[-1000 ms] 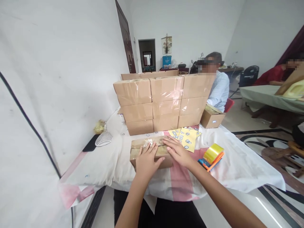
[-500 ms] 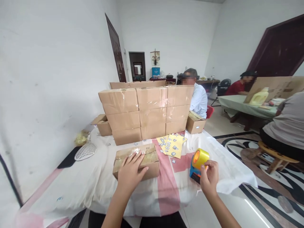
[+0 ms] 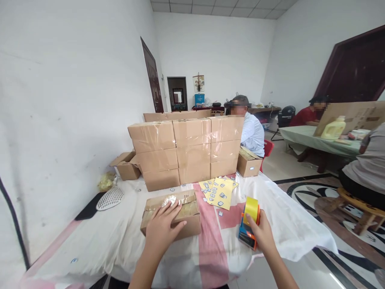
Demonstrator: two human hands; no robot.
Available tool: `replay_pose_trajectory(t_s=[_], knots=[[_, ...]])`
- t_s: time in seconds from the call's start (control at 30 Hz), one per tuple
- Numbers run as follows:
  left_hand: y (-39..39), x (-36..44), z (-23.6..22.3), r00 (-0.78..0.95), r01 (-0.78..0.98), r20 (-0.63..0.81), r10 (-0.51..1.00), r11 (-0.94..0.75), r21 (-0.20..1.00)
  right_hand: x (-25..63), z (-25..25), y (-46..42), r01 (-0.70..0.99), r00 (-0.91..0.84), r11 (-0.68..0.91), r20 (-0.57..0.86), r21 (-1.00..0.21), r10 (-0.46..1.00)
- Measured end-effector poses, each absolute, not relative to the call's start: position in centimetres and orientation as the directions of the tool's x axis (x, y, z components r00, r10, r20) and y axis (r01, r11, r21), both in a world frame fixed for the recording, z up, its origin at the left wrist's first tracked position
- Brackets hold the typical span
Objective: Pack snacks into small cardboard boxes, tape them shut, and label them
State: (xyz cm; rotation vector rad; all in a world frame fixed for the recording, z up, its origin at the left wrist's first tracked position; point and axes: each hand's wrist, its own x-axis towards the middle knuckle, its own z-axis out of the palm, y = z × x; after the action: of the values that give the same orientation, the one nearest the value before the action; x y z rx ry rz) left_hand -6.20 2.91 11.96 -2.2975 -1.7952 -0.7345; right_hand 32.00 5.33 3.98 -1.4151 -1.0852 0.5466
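Observation:
Under my left hand lies a small closed cardboard box with shiny tape across its top. The fingers are spread flat on the lid. To the right, my right hand is closed round a tape dispenser, blue and orange, with a yellow tape roll in it. The thumb rests against the roll's side; the other fingers are mostly hidden behind it. Between the box and the stacked cartons, yellow sticker sheets lie on the tablecloth.
A stack of taped cartons stands behind the box. Opened boxes flank it, one left and one right. A white perforated piece lies at left. A person in a light shirt sits beyond; others sit at the right table.
My right hand has turned the tape dispenser and shifted its hold, with the thumb now on the roll's side. My left hand stays on the box. The camera view has tilted upward.

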Motion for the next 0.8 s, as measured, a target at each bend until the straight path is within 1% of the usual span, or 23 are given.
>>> replay_pose_trajectory(t_s=[0.07,0.13,0.23,0.33,0.47,0.57,0.67,0.8], knots=[[2.9,-6.0,12.0,0.163,0.948,0.443,0.881,-0.263,0.176,31.5,3.8,5.5,0.357,0.394,0.1,0.246,-0.929,0.886],[2.8,-5.7,12.0,0.145,0.958,0.456,0.878,-0.24,0.157,31.0,3.6,5.5,0.359,0.395,0.114,0.261,-0.926,0.881],[2.5,-5.3,11.7,0.128,0.97,0.5,0.856,-0.214,0.118,30.4,3.1,5.7,0.339,0.414,0.137,0.279,-0.931,0.866],[2.2,-5.2,11.4,0.134,0.974,0.528,0.838,-0.211,0.087,30.1,2.8,5.8,0.283,0.422,0.149,0.263,-0.947,0.868],[2.0,-5.4,11.2,0.137,0.974,0.543,0.829,-0.213,0.079,29.7,3.0,5.6,0.222,0.432,0.158,0.242,-0.962,0.869],[2.1,-5.4,11.5,0.124,0.973,0.519,0.846,-0.207,0.105,29.5,3.1,5.5,0.22,0.439,0.16,0.245,-0.962,0.864],[2.1,-4.4,12.2,0.103,0.976,0.459,0.882,-0.178,0.123,29.5,3.0,5.6,0.224,0.445,0.175,0.261,-0.959,0.857],[1.8,-1.7,13.5,0.059,0.992,0.353,0.934,-0.095,0.086,29.5,2.9,5.7,0.22,0.451,0.194,0.276,-0.956,0.849]])
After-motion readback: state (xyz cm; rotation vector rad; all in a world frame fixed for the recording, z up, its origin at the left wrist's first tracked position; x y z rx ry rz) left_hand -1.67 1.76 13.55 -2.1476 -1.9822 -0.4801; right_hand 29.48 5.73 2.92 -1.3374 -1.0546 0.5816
